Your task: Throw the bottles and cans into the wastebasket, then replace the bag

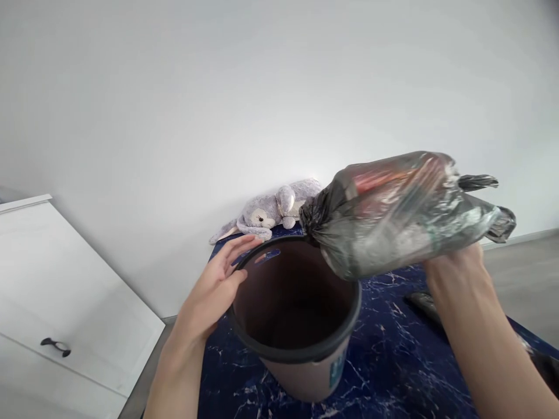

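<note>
A brownish trash bin [301, 372] with a dark rim stands upright on the table, its mouth facing me and its inside in deep shadow. My left hand [218, 285] grips the bin's left rim, with the thumb at the inner edge and the fingers beside a cut-out handle hole. Above the bin's right side, a filled, see-through grey garbage bag [393, 215] lies tilted on its side in the air, its gathered dark end over the rim. My right hand [456, 259] holds the bag from beneath; its fingers are mostly hidden behind it. Reddish and whitish contents show through the plastic.
The blue marbled table [393, 349] carries a plush bunny [271, 209] at the back, against the white wall. A dark plastic item [423, 302] lies beside my right forearm. At left stands a white cabinet [78, 302] with a black handle [55, 347].
</note>
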`<state>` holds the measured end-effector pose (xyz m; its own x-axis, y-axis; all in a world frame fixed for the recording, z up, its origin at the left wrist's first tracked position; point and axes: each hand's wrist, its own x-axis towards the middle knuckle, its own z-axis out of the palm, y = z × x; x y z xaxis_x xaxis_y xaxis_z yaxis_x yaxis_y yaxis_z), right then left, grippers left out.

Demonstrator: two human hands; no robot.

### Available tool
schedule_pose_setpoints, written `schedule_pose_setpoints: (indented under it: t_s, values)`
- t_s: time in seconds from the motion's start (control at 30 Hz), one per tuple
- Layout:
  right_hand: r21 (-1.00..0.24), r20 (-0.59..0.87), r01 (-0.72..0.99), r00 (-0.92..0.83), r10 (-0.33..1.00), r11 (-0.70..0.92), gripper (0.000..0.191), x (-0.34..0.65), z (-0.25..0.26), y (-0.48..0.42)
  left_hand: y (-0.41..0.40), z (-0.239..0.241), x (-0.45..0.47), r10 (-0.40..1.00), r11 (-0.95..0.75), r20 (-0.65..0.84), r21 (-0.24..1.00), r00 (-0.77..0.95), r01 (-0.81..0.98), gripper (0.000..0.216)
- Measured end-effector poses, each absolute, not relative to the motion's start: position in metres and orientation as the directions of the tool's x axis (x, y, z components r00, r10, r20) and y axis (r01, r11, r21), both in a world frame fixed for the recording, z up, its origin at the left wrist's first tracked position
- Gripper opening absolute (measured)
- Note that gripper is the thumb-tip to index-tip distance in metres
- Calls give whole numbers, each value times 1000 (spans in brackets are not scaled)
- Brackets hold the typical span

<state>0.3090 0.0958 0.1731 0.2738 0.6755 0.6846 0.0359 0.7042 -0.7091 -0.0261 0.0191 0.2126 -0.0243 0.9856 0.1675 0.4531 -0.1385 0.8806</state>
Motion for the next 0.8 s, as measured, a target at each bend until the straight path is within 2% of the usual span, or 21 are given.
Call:
schedule_pose_setpoints:
  t_s: [0.07, 0.1, 0.17, 0.3, 0.4, 0.63, 0.8]
  values:
    - [-741, 470, -298, 411, 782, 602, 26, 307, 178, 106, 23, 214, -34, 980, -108, 174, 875, -97, 473, 61]
    - [-695, 345, -453, 471, 812, 558, 25, 305, 179, 114, 25, 214, -39, 975, -92, 177, 872, -135, 480, 63]
    - [-635, 277, -494, 572, 772, 594, 32, 301, 174, 131, 28, 214, -47, 962, -72, 191, 869, -198, 490, 67]
    - [-572, 187, -481, 711, 677, 664, 29, 299, 148, 158, 33, 212, -63, 942, -52, 204, 873, -266, 485, 70]
    - [-571, 159, -427, 781, 605, 701, 27, 301, 130, 166, 34, 210, -71, 927, -48, 224, 865, -300, 499, 69]
    - [-684, 215, -266, 816, 536, 679, 40, 301, 101, 186, 34, 211, -70, 924, -51, 239, 851, -298, 523, 67]
    - [-791, 187, -221, 801, 569, 571, 41, 302, 71, 204, 34, 211, -70, 924, -49, 236, 852, -299, 522, 68]
